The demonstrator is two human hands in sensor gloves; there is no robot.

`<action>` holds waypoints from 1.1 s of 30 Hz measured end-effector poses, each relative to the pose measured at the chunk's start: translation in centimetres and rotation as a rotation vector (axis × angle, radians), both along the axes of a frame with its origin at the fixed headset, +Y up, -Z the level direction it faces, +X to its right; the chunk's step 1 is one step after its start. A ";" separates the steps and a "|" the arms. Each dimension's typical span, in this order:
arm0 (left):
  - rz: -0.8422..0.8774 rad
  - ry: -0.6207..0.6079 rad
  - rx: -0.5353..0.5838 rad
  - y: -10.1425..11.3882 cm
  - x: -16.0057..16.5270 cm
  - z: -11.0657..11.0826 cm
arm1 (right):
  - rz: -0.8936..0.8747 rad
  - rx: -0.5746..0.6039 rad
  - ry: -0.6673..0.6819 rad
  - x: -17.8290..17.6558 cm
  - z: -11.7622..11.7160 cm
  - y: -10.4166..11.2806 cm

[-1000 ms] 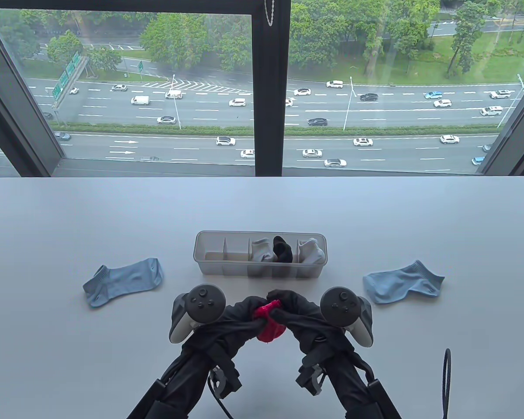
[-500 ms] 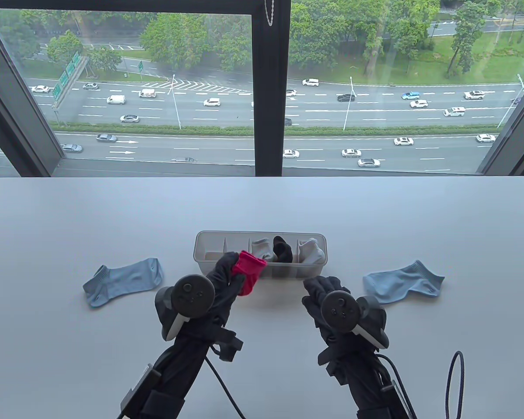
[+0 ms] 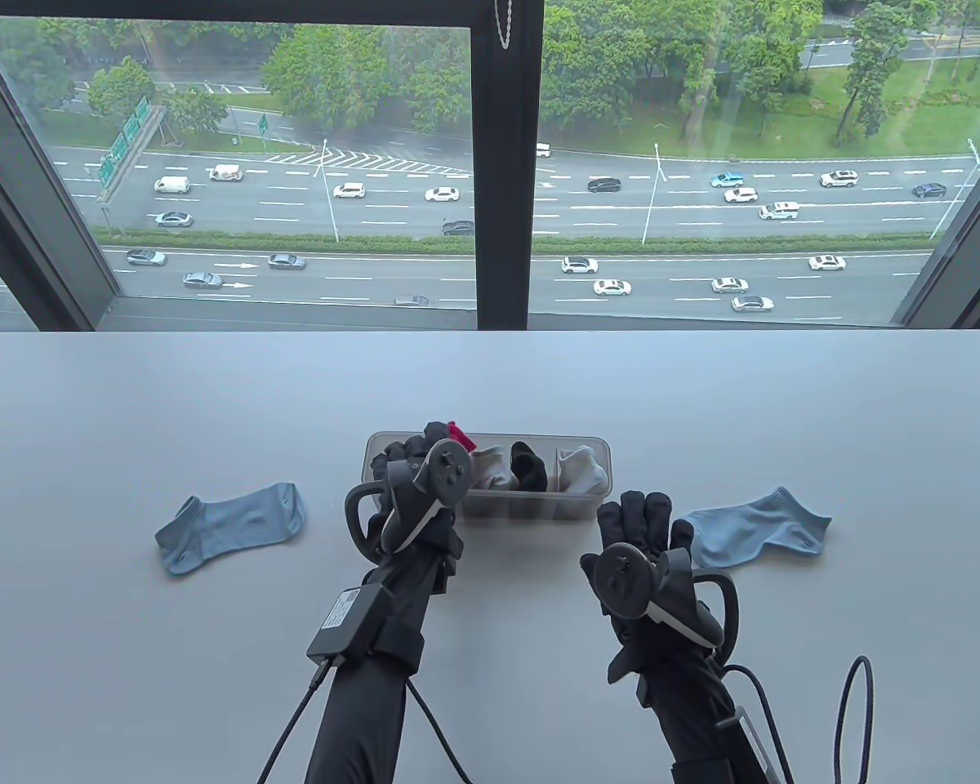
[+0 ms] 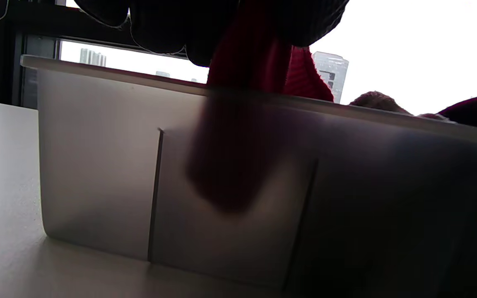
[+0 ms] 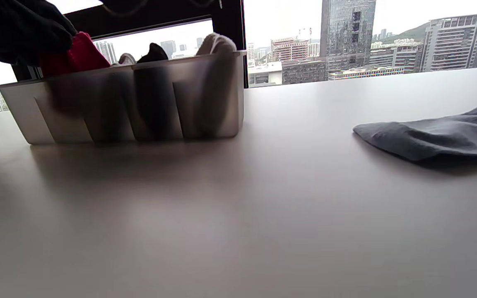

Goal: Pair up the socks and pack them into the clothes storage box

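Observation:
My left hand (image 3: 418, 452) grips the red sock bundle (image 3: 460, 434) and holds it down inside the second compartment from the left of the clear storage box (image 3: 539, 507); the left wrist view shows the red bundle (image 4: 255, 70) hanging below my fingers into the storage box (image 4: 97, 165). White and black sock bundles fill the compartments to its right. My right hand (image 3: 639, 514) rests flat on the table, fingers straight, beside the right blue sock (image 3: 755, 525). A second blue sock (image 3: 233, 525) lies left of the box. In the right wrist view the box (image 5: 110, 111) stands left and the blue sock (image 5: 433, 134) right.
The white table (image 3: 131, 408) reaches back to a large window. A looped black cable (image 3: 856, 710) lies at the front right near my right forearm.
Both hands held the red bundle near the front a second ago. The left hand has carried it forward into the box. The right hand let go and moved right, flat on the table.

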State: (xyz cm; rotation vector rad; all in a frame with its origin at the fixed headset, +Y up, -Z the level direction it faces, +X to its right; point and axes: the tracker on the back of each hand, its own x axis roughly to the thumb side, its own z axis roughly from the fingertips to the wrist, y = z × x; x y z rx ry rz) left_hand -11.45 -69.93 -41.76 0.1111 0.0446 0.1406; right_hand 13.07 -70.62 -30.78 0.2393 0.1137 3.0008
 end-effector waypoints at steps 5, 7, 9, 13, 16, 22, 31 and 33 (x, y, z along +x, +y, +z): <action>0.094 -0.031 -0.068 0.3 -2.1 0.5 | 0.003 -0.002 0.001 0.0 0.0 0.0; 0.145 -0.005 -0.071 1.2 -4.1 0.7 | 0.007 0.000 0.001 0.0 0.0 0.0; 0.194 0.064 -0.108 2.0 -6.8 0.6 | 0.008 0.001 0.001 0.0 0.0 0.0; 0.126 0.235 -0.241 1.5 -12.9 0.4 | 0.014 -0.001 0.006 -0.2 0.0 0.0; 0.023 0.334 -0.391 -0.9 -16.8 0.5 | 0.023 -0.004 0.010 -0.4 0.0 -0.1; 0.112 0.409 -0.689 -7.3 -21.3 0.7 | 0.028 -0.022 0.017 -0.7 0.1 -0.3; 0.019 0.351 -0.418 -6.4 -20.1 1.8 | -0.007 -0.055 0.051 -1.3 0.2 -0.3; 0.102 0.181 -0.451 -5.2 -18.4 2.7 | -0.017 -0.061 0.074 -1.7 0.4 -0.2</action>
